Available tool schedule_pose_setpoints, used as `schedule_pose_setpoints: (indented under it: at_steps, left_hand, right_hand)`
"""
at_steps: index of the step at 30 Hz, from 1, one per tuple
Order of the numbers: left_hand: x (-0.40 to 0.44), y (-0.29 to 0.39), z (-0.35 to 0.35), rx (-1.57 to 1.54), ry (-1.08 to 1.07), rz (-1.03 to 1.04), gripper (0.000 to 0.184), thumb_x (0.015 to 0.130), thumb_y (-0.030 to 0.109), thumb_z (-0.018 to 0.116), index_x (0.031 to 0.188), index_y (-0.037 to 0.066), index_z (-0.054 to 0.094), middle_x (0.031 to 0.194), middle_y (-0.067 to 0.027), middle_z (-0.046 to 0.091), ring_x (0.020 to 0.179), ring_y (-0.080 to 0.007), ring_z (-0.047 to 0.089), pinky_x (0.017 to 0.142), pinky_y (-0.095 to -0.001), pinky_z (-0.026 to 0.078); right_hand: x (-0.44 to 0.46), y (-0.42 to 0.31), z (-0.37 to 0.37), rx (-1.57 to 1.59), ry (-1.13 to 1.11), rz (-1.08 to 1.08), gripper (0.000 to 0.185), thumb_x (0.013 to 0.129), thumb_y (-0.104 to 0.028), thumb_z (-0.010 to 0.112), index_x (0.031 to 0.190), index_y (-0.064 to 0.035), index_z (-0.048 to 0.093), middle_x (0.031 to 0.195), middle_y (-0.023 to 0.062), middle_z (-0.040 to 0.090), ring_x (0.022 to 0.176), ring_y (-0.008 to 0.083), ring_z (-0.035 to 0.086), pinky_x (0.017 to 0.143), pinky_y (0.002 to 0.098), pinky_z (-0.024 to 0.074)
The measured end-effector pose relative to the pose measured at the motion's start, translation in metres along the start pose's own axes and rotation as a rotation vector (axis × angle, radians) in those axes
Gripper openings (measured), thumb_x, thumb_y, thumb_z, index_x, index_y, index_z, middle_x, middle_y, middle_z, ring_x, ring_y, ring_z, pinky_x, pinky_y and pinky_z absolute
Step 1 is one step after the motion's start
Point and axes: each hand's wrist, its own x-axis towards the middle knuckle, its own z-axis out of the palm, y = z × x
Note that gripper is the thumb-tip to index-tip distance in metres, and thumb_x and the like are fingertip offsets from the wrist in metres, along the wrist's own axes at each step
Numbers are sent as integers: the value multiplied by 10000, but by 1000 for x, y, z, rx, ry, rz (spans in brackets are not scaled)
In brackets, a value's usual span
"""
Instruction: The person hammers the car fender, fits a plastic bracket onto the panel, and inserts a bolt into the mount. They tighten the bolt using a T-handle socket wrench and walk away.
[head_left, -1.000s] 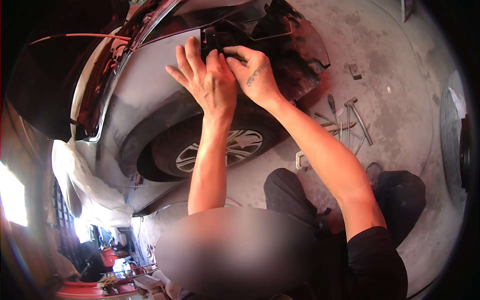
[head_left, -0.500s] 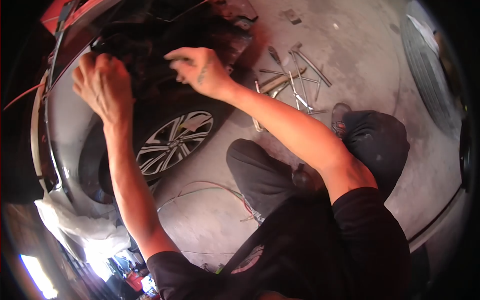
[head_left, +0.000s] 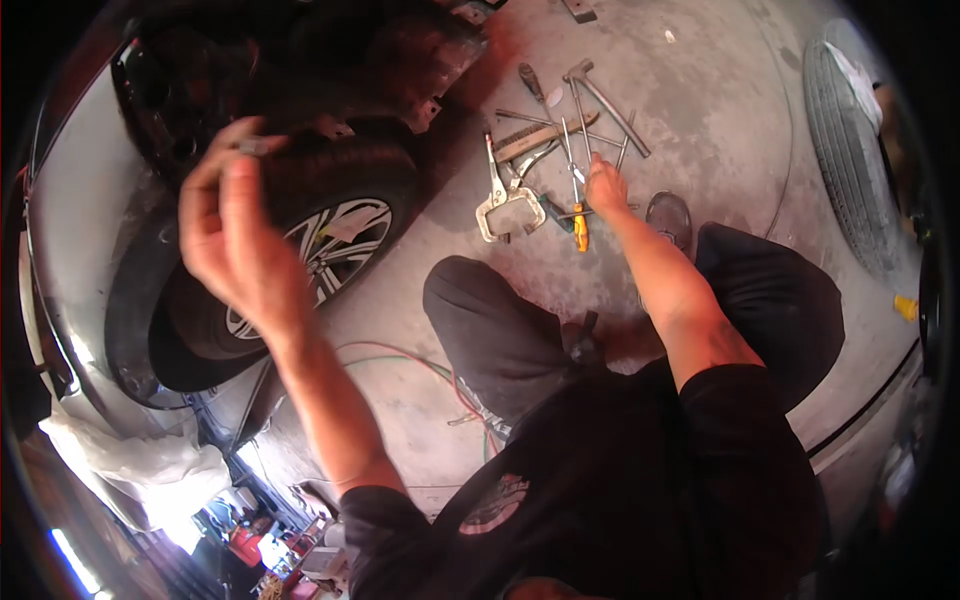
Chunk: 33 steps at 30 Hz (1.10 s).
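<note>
My left hand [head_left: 240, 225] is raised in front of the car's wheel [head_left: 335, 250], blurred, with thumb and fingers pinched on a small object [head_left: 252, 147] too small to name. My right hand [head_left: 606, 187] is down at the tools on the concrete floor, its fingers at the handle end of a thin metal tool; its exact grip is hard to make out. Around it lie a hammer [head_left: 612, 108], a wire brush [head_left: 530, 142], a locking C-clamp [head_left: 497, 205], a screwdriver with a yellow handle [head_left: 581, 232] and one with a dark handle [head_left: 530, 80].
The car's grey fender [head_left: 85, 190] is at the left, with the dark open front above the wheel. A loose tyre [head_left: 845, 150] stands at the right. Red and green hoses [head_left: 400, 352] run beside my bent leg. White plastic sheeting [head_left: 130, 455] hangs at lower left.
Both hands have left the fender edge. My right hand has moved down to the tools on the floor; my left hand is raised before the wheel. The view has shifted toward the floor.
</note>
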Motion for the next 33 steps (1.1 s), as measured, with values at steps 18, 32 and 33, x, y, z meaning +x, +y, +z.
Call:
schedule_pose_setpoints:
  at_steps: [18, 32, 33]
  left_hand:
    - [-109, -146, 49, -1251, 82, -848, 226, 971, 127, 707, 1169, 19, 685, 1088, -97, 721, 1026, -241, 700, 1029, -469, 557]
    - [-55, -79, 30, -1131, 74, -736, 156, 1026, 68, 595, 1114, -42, 660, 1172, -228, 701, 1103, -368, 704, 961, -460, 616]
    - [-54, -71, 26, -1126, 65, -725, 157, 1027, 63, 590, 1113, -50, 658, 1170, -232, 701, 1100, -365, 706, 957, -455, 620]
  right_hand:
    - [-111, -153, -181, 814, 78, -302, 562, 903, -212, 729, 1401, 5, 585, 1185, 245, 675, 1137, 341, 655, 976, 409, 493]
    - [-235, -121, -330, 1156, -15, -467, 394, 1019, -164, 511, 1222, 150, 635, 548, 25, 465, 525, 128, 444, 652, 304, 466]
    - [-233, -120, -328, 1195, -61, -448, 390, 1026, -161, 500, 1210, 154, 637, 525, 10, 439, 505, 120, 424, 648, 304, 463]
